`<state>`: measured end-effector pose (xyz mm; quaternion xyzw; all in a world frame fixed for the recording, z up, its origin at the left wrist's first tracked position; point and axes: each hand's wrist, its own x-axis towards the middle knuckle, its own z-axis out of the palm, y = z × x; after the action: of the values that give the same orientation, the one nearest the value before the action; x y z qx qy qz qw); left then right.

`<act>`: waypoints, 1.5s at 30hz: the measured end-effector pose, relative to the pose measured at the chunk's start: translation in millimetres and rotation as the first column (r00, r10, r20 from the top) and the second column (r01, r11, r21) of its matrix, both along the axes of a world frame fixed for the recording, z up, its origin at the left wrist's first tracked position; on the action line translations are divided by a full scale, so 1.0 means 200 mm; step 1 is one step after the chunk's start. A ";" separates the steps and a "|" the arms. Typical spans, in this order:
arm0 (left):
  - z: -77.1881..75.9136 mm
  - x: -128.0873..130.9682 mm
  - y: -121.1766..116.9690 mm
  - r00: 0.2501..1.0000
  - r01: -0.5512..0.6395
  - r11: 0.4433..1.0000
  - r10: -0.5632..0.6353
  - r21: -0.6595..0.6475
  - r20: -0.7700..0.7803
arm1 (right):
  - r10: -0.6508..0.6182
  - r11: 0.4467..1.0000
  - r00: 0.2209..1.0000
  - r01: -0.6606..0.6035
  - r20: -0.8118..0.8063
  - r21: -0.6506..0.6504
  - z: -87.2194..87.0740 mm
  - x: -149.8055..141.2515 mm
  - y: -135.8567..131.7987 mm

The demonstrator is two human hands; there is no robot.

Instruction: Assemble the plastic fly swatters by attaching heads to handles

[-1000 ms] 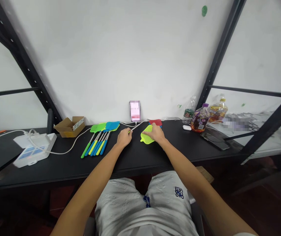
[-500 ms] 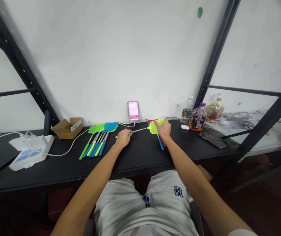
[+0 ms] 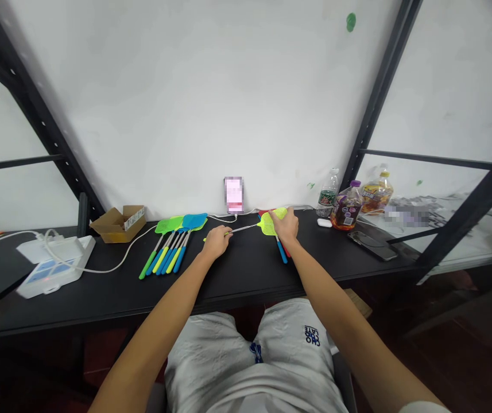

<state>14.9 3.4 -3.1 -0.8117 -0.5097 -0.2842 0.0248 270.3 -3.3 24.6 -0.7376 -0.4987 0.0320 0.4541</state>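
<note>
Gripping one yellow-green swatter at frame centre, by handle in left hand and head in right hand, covering one blue swatter and one red swatter. Flanked left by one carton and at least six swatters, right by three bottles.

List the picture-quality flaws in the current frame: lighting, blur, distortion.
Head view: the propped phone has a bright, pixelated screen; head view: deep shadow below the black tabletop hides detail; head view: the black rack posts splay outward towards the top, probably wide-angle stretch; head view: the lime fly swatter stays sharp enough to show its perforations.
</note>
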 end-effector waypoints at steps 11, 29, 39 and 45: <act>-0.01 -0.03 0.02 0.999 0.038 0.999 -0.038 0.003 -0.001 | 0.084 0.996 0.996 -0.084 -0.026 0.001 -0.01 0.04 0.02; 0.04 -0.01 -0.02 0.997 0.079 0.996 -0.079 -0.051 0.000 | 0.159 0.985 0.986 -0.156 -0.041 0.066 -0.02 0.03 0.03; 0.02 -0.01 -0.01 0.996 0.084 0.996 -0.084 0.002 0.000 | 0.151 0.987 0.988 -0.150 -0.031 0.052 -0.02 0.03 0.04; 0.01 -0.01 -0.01 0.997 0.078 0.997 -0.078 0.003 0.002 | 0.151 0.987 0.988 -0.149 -0.031 0.054 -0.02 0.03 0.04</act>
<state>13.4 1.7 -0.8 -0.8306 -0.4774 -0.2863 0.0145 276.2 4.2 19.7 -0.6854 -0.5453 0.0664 0.4779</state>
